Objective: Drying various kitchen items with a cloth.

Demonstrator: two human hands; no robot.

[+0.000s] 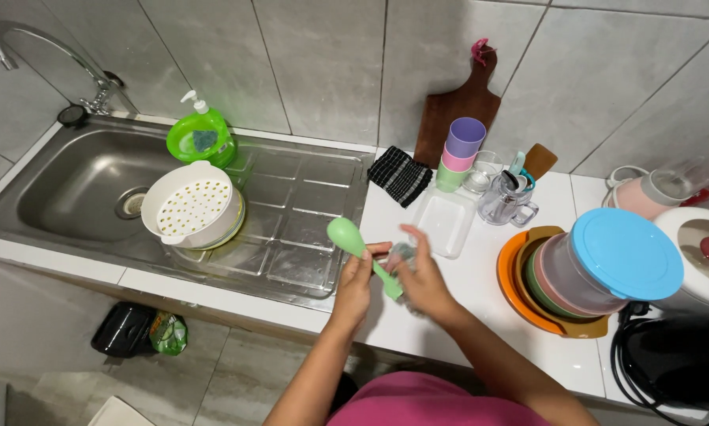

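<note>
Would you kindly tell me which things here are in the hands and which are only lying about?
In hand:
- green spoon, held by the left hand
- small clear item, kind unclear, at the right hand

Lying about:
- white colander
- green soap dispenser
- stacked cups
- blue-lidded container
- checked cloth

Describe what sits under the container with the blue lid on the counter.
The container with the blue lid rests on a stack of bowls: green and pink rims inside an orange bowl. The container covers their insides, so any contents cannot be seen.

white colander [190, 207] (in sink [70, 189]), stacked cups [460, 154]
</note>
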